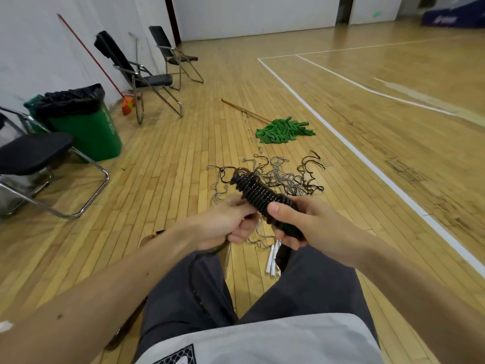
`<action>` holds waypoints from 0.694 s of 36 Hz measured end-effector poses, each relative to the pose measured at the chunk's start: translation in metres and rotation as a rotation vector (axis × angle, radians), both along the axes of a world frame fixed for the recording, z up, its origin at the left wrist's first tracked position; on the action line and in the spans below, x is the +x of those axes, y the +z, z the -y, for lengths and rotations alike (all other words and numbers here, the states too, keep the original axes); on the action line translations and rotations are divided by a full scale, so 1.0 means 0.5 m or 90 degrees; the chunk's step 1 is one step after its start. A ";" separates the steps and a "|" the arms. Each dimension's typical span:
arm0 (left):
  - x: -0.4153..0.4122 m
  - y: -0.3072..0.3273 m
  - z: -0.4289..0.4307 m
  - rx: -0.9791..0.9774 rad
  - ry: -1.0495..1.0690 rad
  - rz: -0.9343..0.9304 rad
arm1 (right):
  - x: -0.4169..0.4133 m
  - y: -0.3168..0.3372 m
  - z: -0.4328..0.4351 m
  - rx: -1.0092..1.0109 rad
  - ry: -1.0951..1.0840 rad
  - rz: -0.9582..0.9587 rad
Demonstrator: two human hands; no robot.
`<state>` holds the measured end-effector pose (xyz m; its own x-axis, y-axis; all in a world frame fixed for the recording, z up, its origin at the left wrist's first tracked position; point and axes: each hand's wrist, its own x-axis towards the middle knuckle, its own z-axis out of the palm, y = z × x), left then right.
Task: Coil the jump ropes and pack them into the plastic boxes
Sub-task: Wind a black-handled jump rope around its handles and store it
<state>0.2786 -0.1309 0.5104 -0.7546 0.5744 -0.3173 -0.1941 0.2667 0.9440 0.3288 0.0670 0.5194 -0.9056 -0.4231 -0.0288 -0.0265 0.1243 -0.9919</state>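
Here, above the seated person's lap, the right hand (294, 222) grips a tightly wound black jump-rope coil (262, 195) while the left hand (225, 222) pinches its trailing black cord (194, 269).

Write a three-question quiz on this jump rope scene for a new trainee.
1. True or false: the right hand grips the coiled black rope.
2. Which lies on the floor beyond the loose rope tangle? A) green mop B) red ball C) blue bucket
3. Fill in: the green bin is lined with a ___ bag.

Key: 1 true; 2 A; 3 black.
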 end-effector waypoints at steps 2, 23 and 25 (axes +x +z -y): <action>0.011 -0.006 -0.006 0.022 0.045 0.035 | -0.013 -0.011 -0.001 -0.003 -0.039 0.020; 0.077 0.022 -0.027 -0.495 -0.082 -0.376 | -0.052 -0.075 0.017 0.134 -0.166 -0.058; 0.080 0.019 -0.029 -0.551 -0.095 -0.425 | -0.055 -0.077 0.022 0.125 -0.180 -0.041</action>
